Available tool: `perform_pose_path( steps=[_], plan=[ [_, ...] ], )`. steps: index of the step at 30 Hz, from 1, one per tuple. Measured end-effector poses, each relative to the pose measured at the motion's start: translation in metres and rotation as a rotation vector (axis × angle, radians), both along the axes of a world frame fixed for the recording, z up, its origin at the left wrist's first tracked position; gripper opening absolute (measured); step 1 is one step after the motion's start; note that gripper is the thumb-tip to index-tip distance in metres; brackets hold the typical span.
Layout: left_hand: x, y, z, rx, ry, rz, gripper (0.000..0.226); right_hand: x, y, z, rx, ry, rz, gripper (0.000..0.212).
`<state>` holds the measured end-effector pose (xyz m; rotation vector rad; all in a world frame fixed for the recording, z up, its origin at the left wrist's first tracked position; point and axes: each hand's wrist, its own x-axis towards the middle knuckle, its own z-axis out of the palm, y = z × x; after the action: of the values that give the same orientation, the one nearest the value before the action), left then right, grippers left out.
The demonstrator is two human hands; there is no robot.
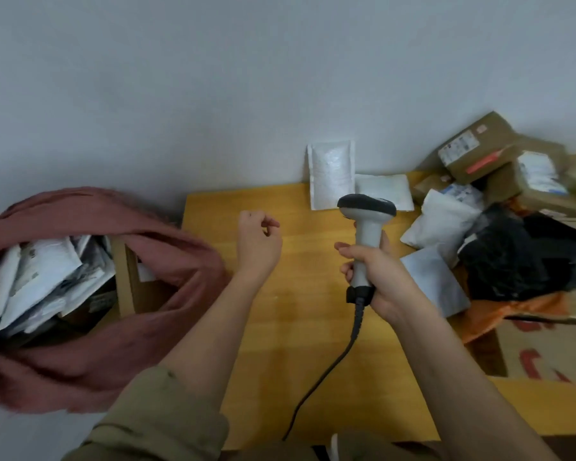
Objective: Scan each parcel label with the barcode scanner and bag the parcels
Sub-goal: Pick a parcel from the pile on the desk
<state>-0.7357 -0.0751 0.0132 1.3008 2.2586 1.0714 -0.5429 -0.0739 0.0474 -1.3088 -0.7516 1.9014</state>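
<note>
My right hand [376, 277] grips the grey handle of the barcode scanner [366, 224], held upright over the wooden table [280, 321], its dark head pointing away from me. My left hand [258, 242] hovers over the table's left part with loosely curled fingers and holds nothing. A reddish cloth bag [167, 294] stands open left of the table, filled with several white parcels [37, 277]. A white padded envelope [331, 174] leans against the wall beyond the scanner, and another white envelope [384, 189] lies beside it.
A heap of parcels fills the right side: brown cardboard boxes [473, 148] with labels, white mailers [443, 217], a black bag [512, 257] and an orange one [519, 314]. The scanner's dark cable [326, 371] runs down across the table toward me.
</note>
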Motion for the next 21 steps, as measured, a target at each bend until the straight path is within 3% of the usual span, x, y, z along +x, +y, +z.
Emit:
perform_pose_path(
  steps=[5, 10, 14, 17, 21],
  plan=[
    [0.111, 0.039, -0.021, -0.183, -0.182, -0.315, 0.016, 0.091, 0.009, 0.015, 0.231, -0.251, -0.205, 0.038],
    [0.202, 0.06, -0.017, -0.267, -0.343, -0.742, 0.097, 0.157, 0.016, 0.031, 0.387, -0.41, -0.482, 0.043],
    [0.26, 0.068, -0.019, -0.293, -0.212, -0.977, 0.124, 0.197, 0.024, 0.031, 0.361, -0.547, -0.684, 0.04],
    [0.287, 0.073, -0.03, -0.273, -0.171, -0.971, 0.117, 0.223, 0.031, 0.022, 0.258, -0.541, -0.695, 0.047],
    [0.285, 0.074, -0.035, -0.067, -0.385, -0.78, 0.069, 0.24, 0.033, 0.002, 0.138, -0.507, -0.616, 0.035]
  ],
)
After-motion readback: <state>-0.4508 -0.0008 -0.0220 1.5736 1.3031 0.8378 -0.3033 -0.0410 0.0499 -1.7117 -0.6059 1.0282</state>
